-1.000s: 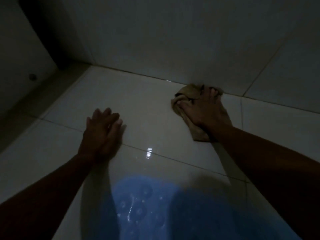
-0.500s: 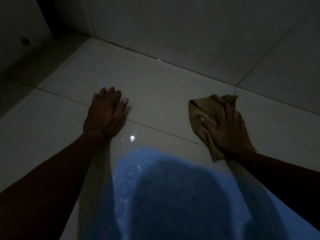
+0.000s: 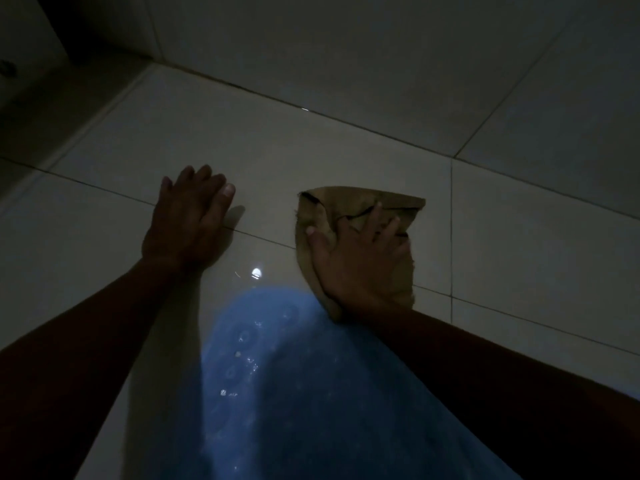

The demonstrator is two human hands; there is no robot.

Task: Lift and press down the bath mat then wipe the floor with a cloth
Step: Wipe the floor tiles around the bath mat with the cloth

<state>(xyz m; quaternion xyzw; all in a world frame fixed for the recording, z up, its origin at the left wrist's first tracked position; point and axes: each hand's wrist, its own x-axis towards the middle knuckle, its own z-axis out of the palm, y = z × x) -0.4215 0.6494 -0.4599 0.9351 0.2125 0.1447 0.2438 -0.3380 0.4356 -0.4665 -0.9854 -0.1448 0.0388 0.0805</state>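
Around: grey tiled wall [image 3: 346, 64] ahead; blue plastic bath mat [image 3: 277, 375] nearest us.
Hands: our left hand [image 3: 188, 216] flat, empty, on white floor [image 3: 242, 150]; right hand [image 3: 356, 258] flat, pressing crumpled tan cloth [image 3: 346, 202] at mat's edge.
Change: we pulled cloth back from wall.

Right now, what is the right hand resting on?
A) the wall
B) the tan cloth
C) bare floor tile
B: the right hand lies with fingers spread flat on the tan cloth, pressing it to the floor, while the left hand rests on bare tile.
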